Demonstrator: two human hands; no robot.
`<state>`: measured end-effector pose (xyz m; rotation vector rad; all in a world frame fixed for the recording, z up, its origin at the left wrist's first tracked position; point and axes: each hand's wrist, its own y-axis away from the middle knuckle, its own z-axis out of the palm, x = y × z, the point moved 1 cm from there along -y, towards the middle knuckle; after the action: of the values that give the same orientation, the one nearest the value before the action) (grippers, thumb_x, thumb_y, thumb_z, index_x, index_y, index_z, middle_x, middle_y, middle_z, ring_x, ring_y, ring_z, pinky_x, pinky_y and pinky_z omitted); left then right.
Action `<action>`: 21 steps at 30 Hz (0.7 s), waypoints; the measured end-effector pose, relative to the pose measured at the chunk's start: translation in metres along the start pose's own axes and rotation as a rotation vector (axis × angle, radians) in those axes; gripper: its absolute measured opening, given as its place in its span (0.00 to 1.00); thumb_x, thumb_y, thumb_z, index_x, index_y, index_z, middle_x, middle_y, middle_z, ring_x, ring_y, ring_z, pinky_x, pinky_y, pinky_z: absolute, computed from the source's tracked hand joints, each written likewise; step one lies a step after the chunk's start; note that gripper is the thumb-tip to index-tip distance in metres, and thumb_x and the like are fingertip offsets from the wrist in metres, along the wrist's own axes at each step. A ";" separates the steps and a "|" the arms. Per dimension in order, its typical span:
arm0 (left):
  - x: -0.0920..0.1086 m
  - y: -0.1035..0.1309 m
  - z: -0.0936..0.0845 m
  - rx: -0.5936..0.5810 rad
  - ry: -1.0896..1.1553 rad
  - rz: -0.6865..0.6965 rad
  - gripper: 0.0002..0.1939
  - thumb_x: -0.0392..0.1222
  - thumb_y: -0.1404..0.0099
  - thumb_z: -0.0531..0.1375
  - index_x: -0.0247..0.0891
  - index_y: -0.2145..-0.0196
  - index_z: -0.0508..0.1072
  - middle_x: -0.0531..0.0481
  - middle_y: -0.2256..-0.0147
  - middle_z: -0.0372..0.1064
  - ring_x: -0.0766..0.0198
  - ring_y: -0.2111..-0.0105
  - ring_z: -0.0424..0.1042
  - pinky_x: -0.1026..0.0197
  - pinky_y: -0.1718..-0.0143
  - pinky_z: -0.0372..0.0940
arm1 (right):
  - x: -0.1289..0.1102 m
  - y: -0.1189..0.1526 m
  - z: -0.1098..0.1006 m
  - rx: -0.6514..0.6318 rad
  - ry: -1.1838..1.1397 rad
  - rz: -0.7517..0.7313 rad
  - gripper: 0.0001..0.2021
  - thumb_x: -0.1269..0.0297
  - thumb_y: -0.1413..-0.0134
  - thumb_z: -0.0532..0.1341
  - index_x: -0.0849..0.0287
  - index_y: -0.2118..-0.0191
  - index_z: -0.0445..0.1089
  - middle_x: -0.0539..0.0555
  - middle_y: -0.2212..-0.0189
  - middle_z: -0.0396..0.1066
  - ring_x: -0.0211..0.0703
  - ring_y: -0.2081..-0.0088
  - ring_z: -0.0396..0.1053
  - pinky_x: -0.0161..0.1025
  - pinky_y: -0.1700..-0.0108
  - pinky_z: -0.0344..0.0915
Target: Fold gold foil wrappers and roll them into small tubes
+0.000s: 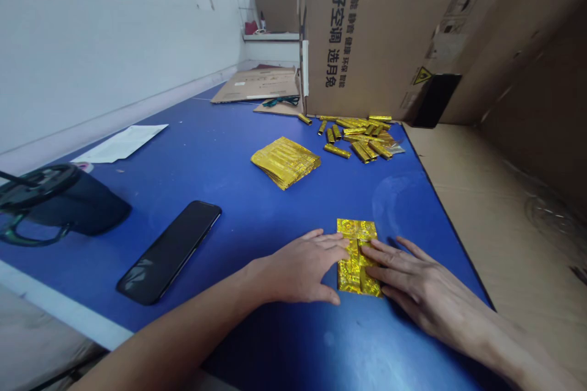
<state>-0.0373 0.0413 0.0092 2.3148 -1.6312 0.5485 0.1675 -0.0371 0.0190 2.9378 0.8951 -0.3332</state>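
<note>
While left hand (305, 269) and right hand (424, 287) touch it, loosely outstretched | gold foil sheet (349, 280) | long axis pointing forward

1 gold foil sheet (351, 266); shiny, yellow-gold, glittering pattern over the surface. Lying flat on the blue tabletop (220, 171), fairly near its right edge. Visible outline roughly rectangular, longer side running away from the viewer. 1 undivided band across the far end; below it, a lengthwise seam parts 2 side-by-side panels. Both long sides partly covered; far and near ends exposed, creases showing on the panels
</note>
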 end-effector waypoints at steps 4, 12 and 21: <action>0.000 0.000 0.000 0.007 -0.004 0.004 0.29 0.53 0.47 0.59 0.34 0.51 0.60 0.40 0.45 0.52 0.59 0.44 0.49 0.53 0.45 0.42 | 0.001 0.002 -0.002 -0.045 -0.027 -0.016 0.20 0.68 0.49 0.54 0.48 0.50 0.61 0.52 0.48 0.59 0.48 0.47 0.56 0.58 0.48 0.51; 0.002 0.000 0.000 0.000 -0.006 -0.015 0.29 0.50 0.48 0.61 0.35 0.52 0.60 0.40 0.46 0.53 0.59 0.44 0.49 0.53 0.45 0.42 | -0.010 -0.001 -0.002 0.002 0.008 -0.024 0.15 0.70 0.48 0.52 0.52 0.55 0.66 0.52 0.52 0.65 0.45 0.51 0.62 0.53 0.49 0.56; 0.001 -0.001 0.002 0.023 -0.020 -0.018 0.29 0.50 0.48 0.61 0.36 0.52 0.60 0.41 0.46 0.53 0.59 0.45 0.50 0.53 0.45 0.43 | -0.008 0.000 0.005 0.186 -0.204 0.054 0.12 0.66 0.45 0.50 0.55 0.60 0.69 0.52 0.58 0.70 0.41 0.57 0.68 0.42 0.54 0.65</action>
<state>-0.0359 0.0398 0.0080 2.3564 -1.6197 0.5451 0.1595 -0.0420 0.0159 3.0121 0.7963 -0.7358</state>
